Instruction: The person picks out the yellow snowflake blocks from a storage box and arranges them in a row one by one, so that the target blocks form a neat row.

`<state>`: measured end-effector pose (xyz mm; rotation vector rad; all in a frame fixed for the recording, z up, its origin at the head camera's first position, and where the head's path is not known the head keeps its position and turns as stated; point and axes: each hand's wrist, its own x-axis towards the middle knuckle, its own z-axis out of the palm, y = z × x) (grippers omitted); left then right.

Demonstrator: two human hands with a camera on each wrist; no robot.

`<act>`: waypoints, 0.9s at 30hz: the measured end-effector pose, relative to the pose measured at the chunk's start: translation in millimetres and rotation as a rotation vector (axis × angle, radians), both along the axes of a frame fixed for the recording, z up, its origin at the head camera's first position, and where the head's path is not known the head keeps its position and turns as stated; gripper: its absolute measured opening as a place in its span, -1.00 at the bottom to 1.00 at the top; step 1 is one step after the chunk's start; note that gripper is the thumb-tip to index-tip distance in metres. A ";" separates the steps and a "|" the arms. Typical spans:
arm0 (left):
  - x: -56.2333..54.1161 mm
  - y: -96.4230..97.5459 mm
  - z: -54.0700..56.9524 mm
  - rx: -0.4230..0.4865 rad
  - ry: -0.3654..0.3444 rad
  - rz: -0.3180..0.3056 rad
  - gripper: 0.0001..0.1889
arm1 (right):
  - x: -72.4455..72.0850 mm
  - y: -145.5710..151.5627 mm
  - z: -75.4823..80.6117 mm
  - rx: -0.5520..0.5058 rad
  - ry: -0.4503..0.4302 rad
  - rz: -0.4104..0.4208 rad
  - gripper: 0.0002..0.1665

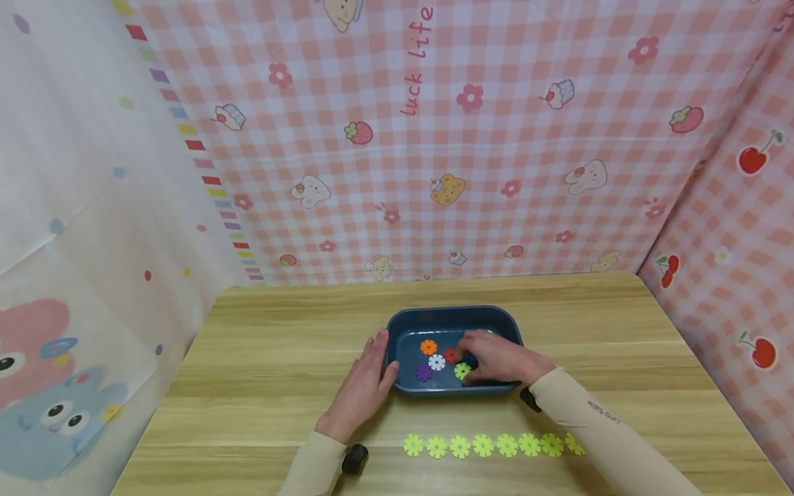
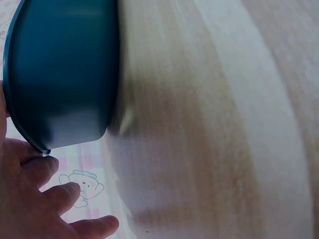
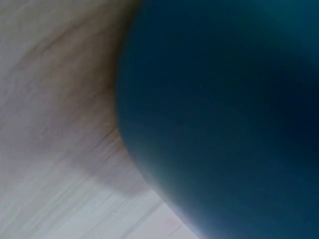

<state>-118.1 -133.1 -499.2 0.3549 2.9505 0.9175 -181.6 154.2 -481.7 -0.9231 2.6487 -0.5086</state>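
A dark blue rectangular tray [image 1: 453, 317] sits on the wooden table. Beside its left end is my left hand [image 1: 366, 379], fingers extended along the rim and thumb near the front corner. The left wrist view shows those fingers [image 2: 62, 196] spread below the tray wall [image 2: 65, 74]. My right hand [image 1: 496, 358] reaches over the right end, fingers bent down among notched plastic discs: red [image 1: 450, 355], yellow-green [image 1: 462, 371] and a partly covered dark blue one [image 1: 473, 361]. Cannot tell whether it pinches one. Orange [image 1: 429, 347], white [image 1: 437, 362] and purple [image 1: 424, 373] discs lie farther left inside.
A row of several yellow-green discs [image 1: 482, 445] runs along the table in front of the tray, its right end overlapped by the right sleeve [image 1: 602, 420]. Patterned cloth [image 1: 397, 158] hangs behind the table and on both sides. The tray's outer wall [image 3: 214, 109] fills most of the right wrist view.
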 end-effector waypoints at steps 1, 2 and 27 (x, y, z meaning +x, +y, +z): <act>0.0 0.1 0.2 0.000 -0.001 0.000 -0.28 | -0.2 -0.3 -0.4 0.004 0.007 -0.002 -0.59; 0.1 0.2 0.4 0.002 0.001 0.000 -0.28 | -0.2 -0.7 -0.4 0.007 0.012 -0.005 -0.59; 0.2 1.1 -0.2 0.006 0.003 -0.003 -0.28 | 6.1 2.8 11.1 -0.154 -0.016 -0.010 -0.67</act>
